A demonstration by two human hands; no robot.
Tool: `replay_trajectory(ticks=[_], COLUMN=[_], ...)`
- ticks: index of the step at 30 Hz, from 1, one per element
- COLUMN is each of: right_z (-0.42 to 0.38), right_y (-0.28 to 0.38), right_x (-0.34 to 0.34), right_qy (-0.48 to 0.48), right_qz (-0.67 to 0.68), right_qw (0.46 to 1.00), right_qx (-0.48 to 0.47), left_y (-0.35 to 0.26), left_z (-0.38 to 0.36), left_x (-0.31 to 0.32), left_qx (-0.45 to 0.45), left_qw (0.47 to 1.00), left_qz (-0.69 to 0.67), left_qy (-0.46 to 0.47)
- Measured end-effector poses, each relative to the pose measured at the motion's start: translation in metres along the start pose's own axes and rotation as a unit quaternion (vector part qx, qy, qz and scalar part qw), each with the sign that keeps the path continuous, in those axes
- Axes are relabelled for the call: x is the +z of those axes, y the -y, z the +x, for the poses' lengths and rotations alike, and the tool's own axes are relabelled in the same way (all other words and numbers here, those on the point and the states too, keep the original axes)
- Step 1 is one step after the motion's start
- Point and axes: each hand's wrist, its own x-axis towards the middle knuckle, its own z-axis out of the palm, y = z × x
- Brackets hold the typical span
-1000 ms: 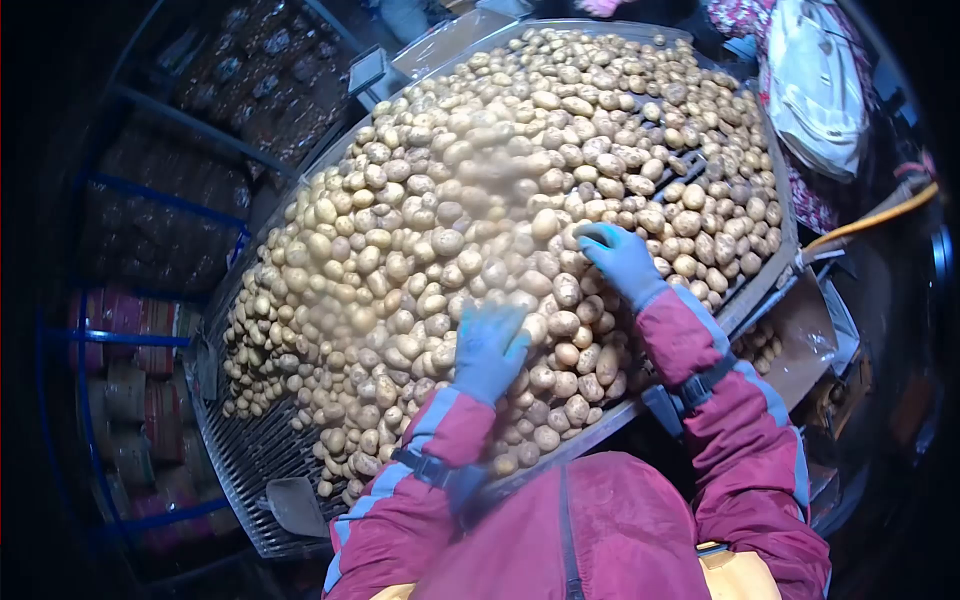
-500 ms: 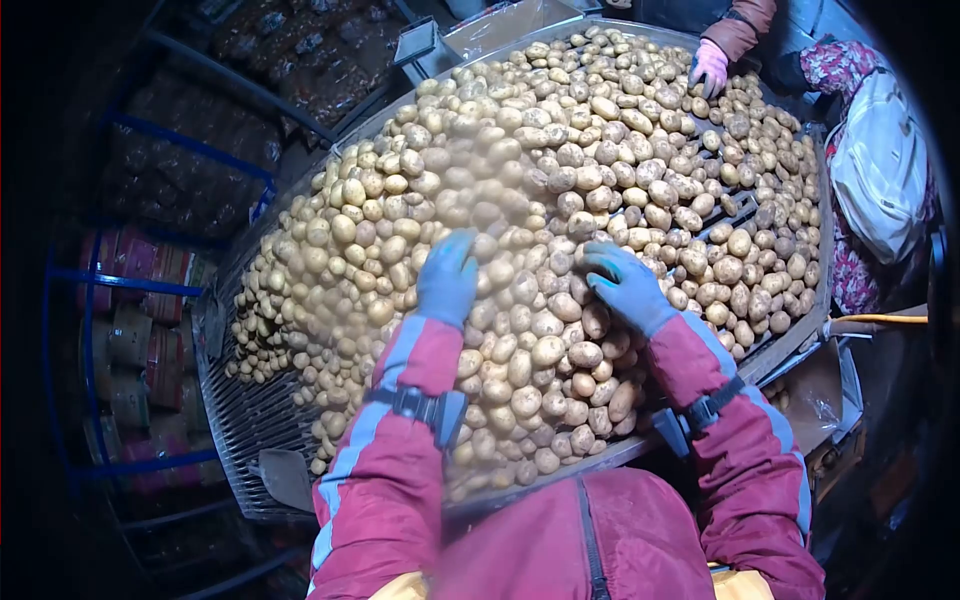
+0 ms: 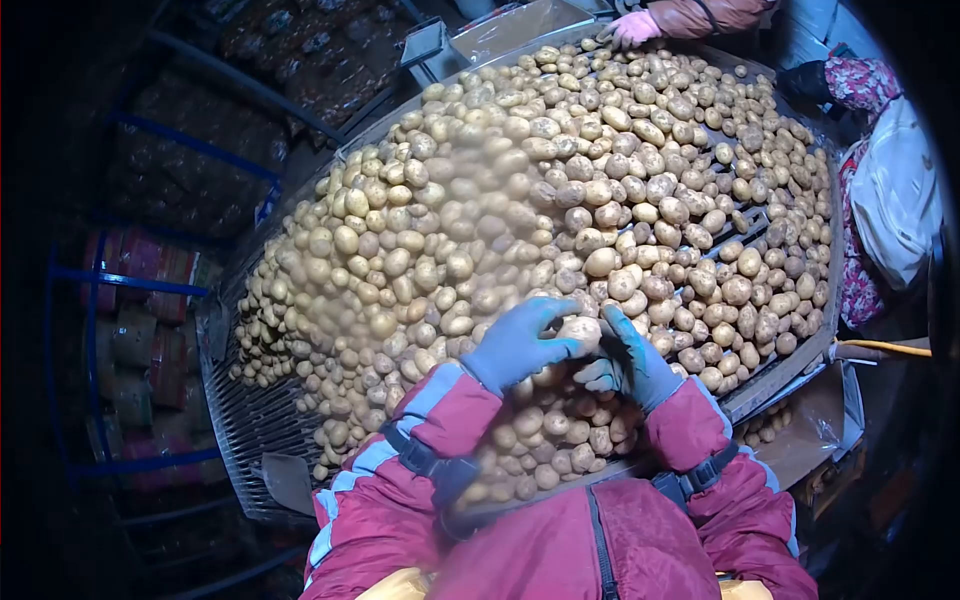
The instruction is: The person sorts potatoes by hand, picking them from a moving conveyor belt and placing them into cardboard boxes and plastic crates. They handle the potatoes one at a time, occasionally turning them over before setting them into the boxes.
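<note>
Potatoes (image 3: 400, 240) lie heaped over a large metal-rimmed table. My left hand (image 3: 525, 343), in a blue-grey glove, has its thumb and fingers round a pale potato (image 3: 580, 332) above the near part of the heap. Close on the other side of that potato is my right hand (image 3: 630, 362), gloved the same way, its fingers curved and apart with a dark gap between them. Whether it touches the potato is hard to tell. Part of the view in the middle is blurred.
A co-worker's pink-gloved hand (image 3: 632, 30) rests at the far rim. Another person in a floral sleeve (image 3: 862, 84) stands at the right beside a white bag (image 3: 895, 195). Metal slats (image 3: 255, 440) and a flat grey plate (image 3: 288, 482) are at the left. A cardboard box (image 3: 810, 430) stands at the near right.
Both my hands have drawn nearer to me and together, and my left hand has taken hold of a potato. The co-worker's pink-gloved hand has moved left along the far side.
</note>
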Motion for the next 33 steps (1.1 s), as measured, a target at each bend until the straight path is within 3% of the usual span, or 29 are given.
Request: replay_trajectory(ticks=[3,4,7,9,11,15,17,20,23,24,30,33], right_z=[0.008,0.007,-0.001,0.006,0.005,-0.015,-0.019,-0.018,-0.016,-0.015,-0.020,-0.022], right_y=[-0.001,0.001,0.008,0.008,0.011,0.022,0.023,0.020,0.019,0.018,0.020,0.019], right_x=[-0.028,-0.028,-0.006,-0.012,-0.010,-0.007,-0.013,-0.033,-0.037,-0.039,-0.033,-0.030], right_qy=[0.033,0.034,0.042,0.075,0.082,-0.020,-0.027,-0.020,-0.011,-0.010,-0.033,-0.063], right_qz=[-0.039,-0.060,-0.032,-0.012,-0.015,-0.043,-0.038,-0.061,-0.054,-0.054,-0.064,-0.060], right_qw=[0.999,0.997,0.998,0.997,0.997,0.998,0.998,0.997,0.997,0.997,0.996,0.994], right_qx=[0.017,0.021,0.014,0.005,-0.001,-0.036,-0.040,-0.046,-0.046,-0.047,-0.059,-0.066], left_y=[0.011,0.029,0.047,0.035,0.049,0.034,0.019,0.068,0.082,0.056,0.069,0.087], left_z=[0.015,0.024,0.038,0.033,0.037,0.045,0.047,0.058,0.068,0.068,0.076,0.079], left_x=[-0.027,-0.035,-0.022,0.002,0.015,-0.011,-0.023,-0.050,-0.059,-0.058,-0.068,-0.074], left_qx=[-0.020,-0.069,-0.047,-0.025,-0.019,-0.052,-0.164,-0.080,-0.085,-0.128,-0.103,-0.109], left_qw=[0.991,0.990,0.998,0.994,0.996,0.986,0.982,0.983,0.972,0.970,0.940,0.898], left_qz=[0.094,0.036,-0.025,0.109,0.087,0.150,-0.026,0.049,-0.012,-0.024,0.208,0.372], left_qy=[-0.094,-0.119,0.024,-0.019,-0.016,-0.045,-0.095,-0.160,-0.218,-0.205,-0.249,-0.209])
